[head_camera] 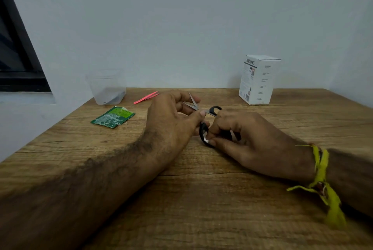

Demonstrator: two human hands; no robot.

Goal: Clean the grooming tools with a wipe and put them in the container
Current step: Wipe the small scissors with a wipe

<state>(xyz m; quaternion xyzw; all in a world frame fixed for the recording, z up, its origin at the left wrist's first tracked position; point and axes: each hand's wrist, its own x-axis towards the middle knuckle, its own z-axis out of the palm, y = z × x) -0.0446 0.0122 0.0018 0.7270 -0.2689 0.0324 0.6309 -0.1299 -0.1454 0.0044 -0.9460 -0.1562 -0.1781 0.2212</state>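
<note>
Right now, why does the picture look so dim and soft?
Head view: light is low and flat; the clear container nearly melts into the wall; small print on the white box is unreadable; the yellow wrist thread blurs near the edge; the dark window frame leans, suggesting wide-angle distortion.

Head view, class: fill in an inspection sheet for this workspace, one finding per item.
Surface: wooden table, grain visible.
Job's things: scissors, blades parted, held in both hands; white wipe on the lower handle loop; pink tweezers lying loose; clear plastic container at back left.
Clutter: torn green sachet; white carton.
Grippers: left hand holds the blades; right hand pinches the wipe.
Cables: nothing seen.
Surroundings: pale wall, dark window frame at left.
</note>
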